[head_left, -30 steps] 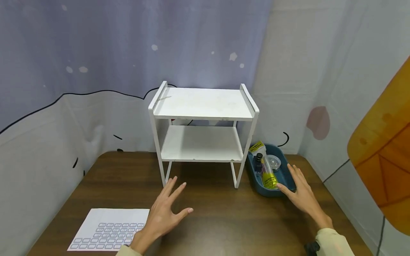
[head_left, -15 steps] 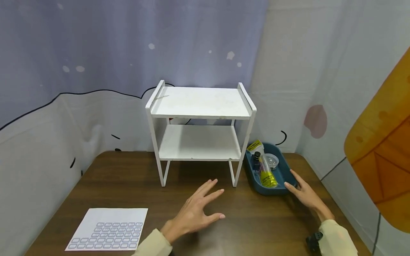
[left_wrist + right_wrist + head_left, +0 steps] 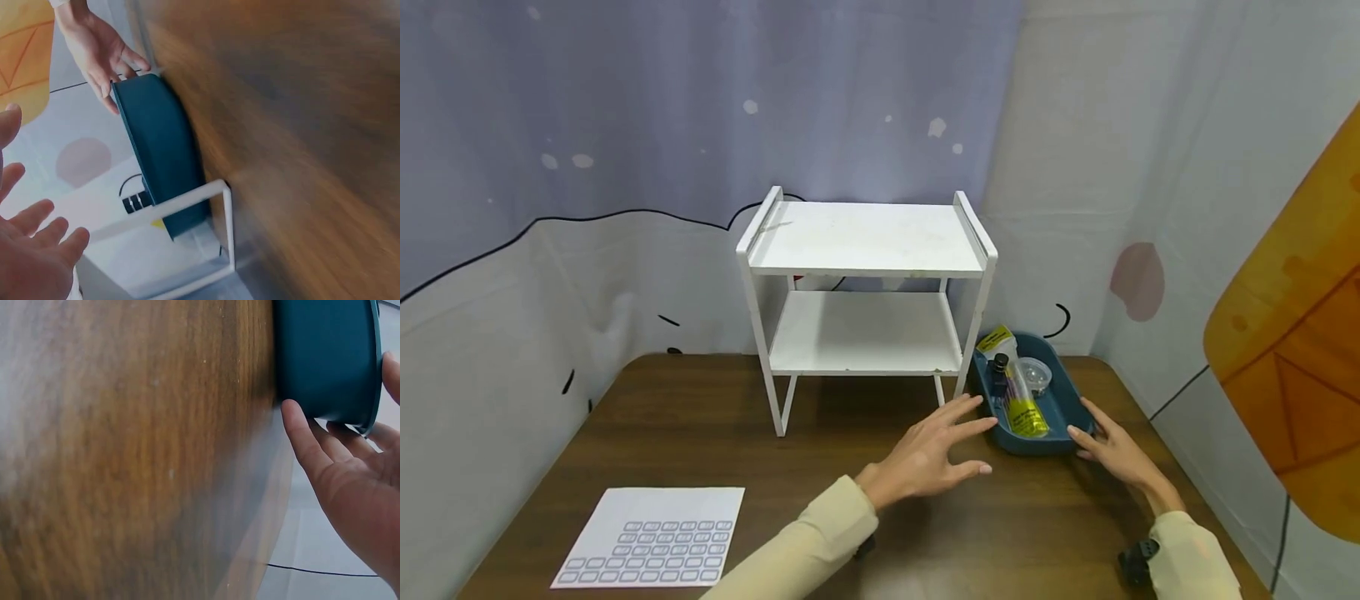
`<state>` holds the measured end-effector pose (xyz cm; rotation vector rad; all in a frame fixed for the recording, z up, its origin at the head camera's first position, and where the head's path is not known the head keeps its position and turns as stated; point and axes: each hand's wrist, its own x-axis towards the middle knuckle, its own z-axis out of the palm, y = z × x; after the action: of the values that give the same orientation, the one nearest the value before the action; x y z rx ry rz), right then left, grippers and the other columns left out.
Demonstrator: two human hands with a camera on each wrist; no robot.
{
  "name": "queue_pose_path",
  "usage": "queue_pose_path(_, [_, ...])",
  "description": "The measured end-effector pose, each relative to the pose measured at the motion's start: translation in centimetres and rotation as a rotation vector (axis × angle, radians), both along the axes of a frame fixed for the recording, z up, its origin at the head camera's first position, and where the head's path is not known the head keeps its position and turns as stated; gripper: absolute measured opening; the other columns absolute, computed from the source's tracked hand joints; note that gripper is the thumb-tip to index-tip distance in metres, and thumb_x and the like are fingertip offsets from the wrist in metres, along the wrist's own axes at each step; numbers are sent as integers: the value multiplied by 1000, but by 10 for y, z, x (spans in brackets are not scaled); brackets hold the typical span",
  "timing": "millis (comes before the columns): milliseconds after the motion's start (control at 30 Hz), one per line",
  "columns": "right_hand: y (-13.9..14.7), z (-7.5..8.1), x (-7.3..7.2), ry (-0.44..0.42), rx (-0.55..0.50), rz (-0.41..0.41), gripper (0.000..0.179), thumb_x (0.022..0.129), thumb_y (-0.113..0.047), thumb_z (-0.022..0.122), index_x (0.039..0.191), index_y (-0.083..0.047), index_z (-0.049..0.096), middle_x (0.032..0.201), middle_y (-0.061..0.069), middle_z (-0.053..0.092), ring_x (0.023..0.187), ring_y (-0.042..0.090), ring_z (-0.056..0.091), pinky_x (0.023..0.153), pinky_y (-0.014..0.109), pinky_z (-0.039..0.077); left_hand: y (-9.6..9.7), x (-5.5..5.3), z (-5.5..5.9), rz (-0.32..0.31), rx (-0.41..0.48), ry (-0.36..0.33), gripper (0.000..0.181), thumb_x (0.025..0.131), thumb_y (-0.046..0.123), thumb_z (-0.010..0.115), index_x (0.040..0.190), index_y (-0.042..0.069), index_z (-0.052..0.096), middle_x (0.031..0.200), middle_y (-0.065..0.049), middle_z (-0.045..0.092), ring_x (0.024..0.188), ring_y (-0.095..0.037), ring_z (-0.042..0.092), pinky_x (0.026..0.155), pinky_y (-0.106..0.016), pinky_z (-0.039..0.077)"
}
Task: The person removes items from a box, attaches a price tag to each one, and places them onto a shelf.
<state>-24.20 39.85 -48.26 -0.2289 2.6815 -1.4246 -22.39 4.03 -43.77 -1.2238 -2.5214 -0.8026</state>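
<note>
A blue-green plastic basket (image 3: 1060,408) stands on the table to the right of the shelf. Inside it lie a yellow-labelled clear packet (image 3: 1026,417), a small dark bottle (image 3: 998,367) and a round clear container (image 3: 1036,375). My right hand (image 3: 1116,450) is at the basket's front right corner, its thumb by the rim and its extended fingers along the outer wall, as the right wrist view shows. My left hand (image 3: 928,454), fingers spread and holding nothing, hovers over the table just left of the basket, near the shelf's front right leg.
A white two-tier shelf (image 3: 865,237) stands at the back centre, its right leg close beside the basket. On the left of the brown table (image 3: 700,433) lies a white sheet (image 3: 651,533) printed with rows of small boxes. Patterned curtains (image 3: 647,100) hang behind and beside the table.
My left hand has moved right across the table, from near the paper towards the basket. The right hand has shifted slightly right and settled at the basket's corner.
</note>
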Motion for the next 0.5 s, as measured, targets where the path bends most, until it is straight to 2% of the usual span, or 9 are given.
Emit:
queue_pose_path(133, [3,0,2,-11,-37,14,79,103,-21,55,159,2,3,152,50,6,113,55,60,86,42,59,23,-16,3,-27,-8,13,56,93,39,70,144,22,55,159,-3,40,146,-23,39,114,-41,42])
queue_pose_path(300, [5,0,2,-20,-41,17,82,103,-24,57,159,-1,3,155,46,7,127,56,48,86,41,59,49,-40,5,-63,9,-8,51,92,28,72,141,19,59,154,-5,47,136,-23,52,110,-34,45])
queue_pose_path(500, [5,-2,0,-39,-57,7,84,101,-26,59,160,-2,3,156,44,13,135,54,39,88,41,59,75,-65,10,-87,-36,-14,49,92,19,72,139,16,60,150,-7,52,134,-22,54,109,-32,46])
